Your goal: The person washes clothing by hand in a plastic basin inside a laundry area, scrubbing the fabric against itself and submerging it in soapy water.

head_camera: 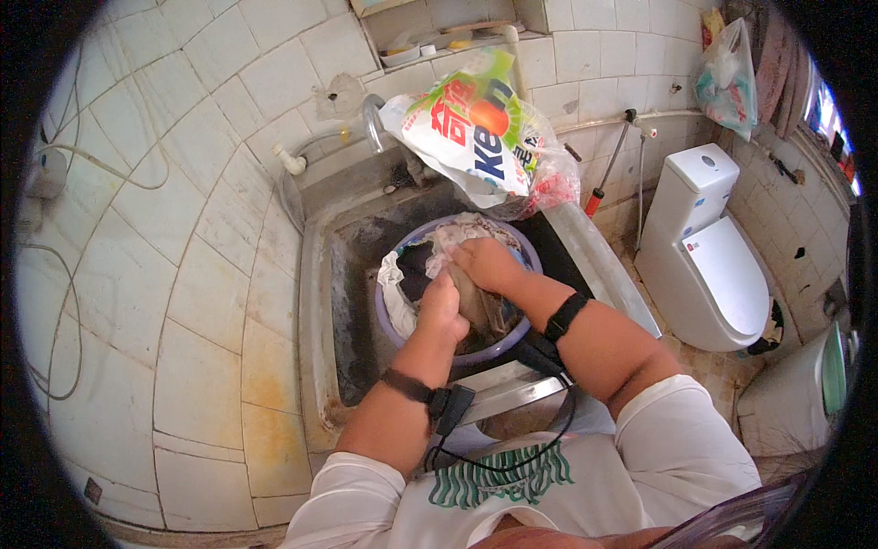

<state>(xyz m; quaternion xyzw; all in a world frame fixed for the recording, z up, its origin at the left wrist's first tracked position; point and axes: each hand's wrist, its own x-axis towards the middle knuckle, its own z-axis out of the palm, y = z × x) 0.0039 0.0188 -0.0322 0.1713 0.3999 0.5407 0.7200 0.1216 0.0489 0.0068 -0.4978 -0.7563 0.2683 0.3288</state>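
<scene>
A round purple plastic basin [504,351] stands inside a deep stone-like sink [317,288], filled with crumpled laundry. Both of my hands are over it, close together, gripping a brown cloth [475,302]. My left hand [442,305] closes on its left side, thumb upward. Farther up, my right hand [488,262] has its fingers curled at the cloth's upper end, against a pale patterned garment [470,230]. A white cloth [394,291] hangs at the basin's left rim, beside a dark garment [417,266]. My right fingertips are partly hidden.
A Keon detergent bag [466,130] and a clear plastic bag [557,175] sit on the sink's back edge, by the curved metal faucet [372,123]. A white toilet [713,274] stands at the right, with a pump-like tool [607,171] against the wall. A lidded bin [782,391] is lower right.
</scene>
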